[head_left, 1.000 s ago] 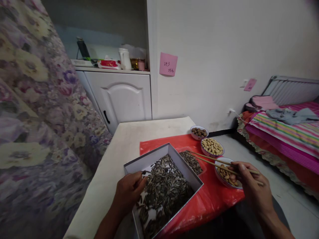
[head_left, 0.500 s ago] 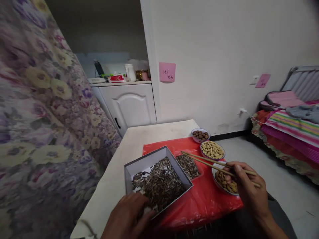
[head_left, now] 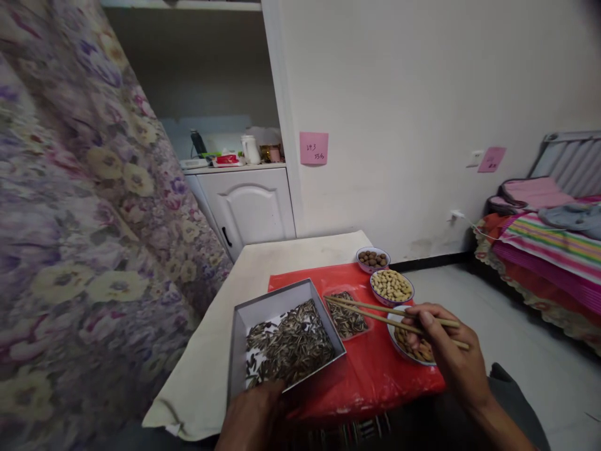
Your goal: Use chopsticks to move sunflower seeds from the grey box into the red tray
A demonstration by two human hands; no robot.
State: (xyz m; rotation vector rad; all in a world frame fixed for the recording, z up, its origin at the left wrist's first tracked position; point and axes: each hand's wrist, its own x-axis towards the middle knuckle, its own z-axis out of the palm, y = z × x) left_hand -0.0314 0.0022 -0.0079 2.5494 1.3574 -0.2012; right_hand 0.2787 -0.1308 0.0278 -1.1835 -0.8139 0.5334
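A pair of wooden chopsticks (head_left: 370, 309) is held in my right hand (head_left: 446, 344), its fingers closed round them. Their tips reach left, over the sunflower seeds (head_left: 346, 316) in a small clear tray beside the box. My left hand (head_left: 256, 410) grips the near wall of an open grey box (head_left: 265, 302), the fingertips partly hidden. Inside that box, dark striped sunflower seeds (head_left: 295, 341) lie over a white bottom. Below my right hand is a bowl of almond-like nuts (head_left: 416, 347), partly covered by the fingers.
Behind stand a bowl of peanuts (head_left: 392, 286) and a bowl of round brown nuts (head_left: 372, 259). Red plastic sheeting (head_left: 370, 376) covers part of the cream tabletop (head_left: 211, 332). A flowered curtain (head_left: 113, 250) hangs left; a bed (head_left: 549, 250) stands right.
The view has shifted slightly. My left hand has drawn back toward the near wall of the box. My right hand and the chopsticks have moved a little left, tips now nearer the box's edge.
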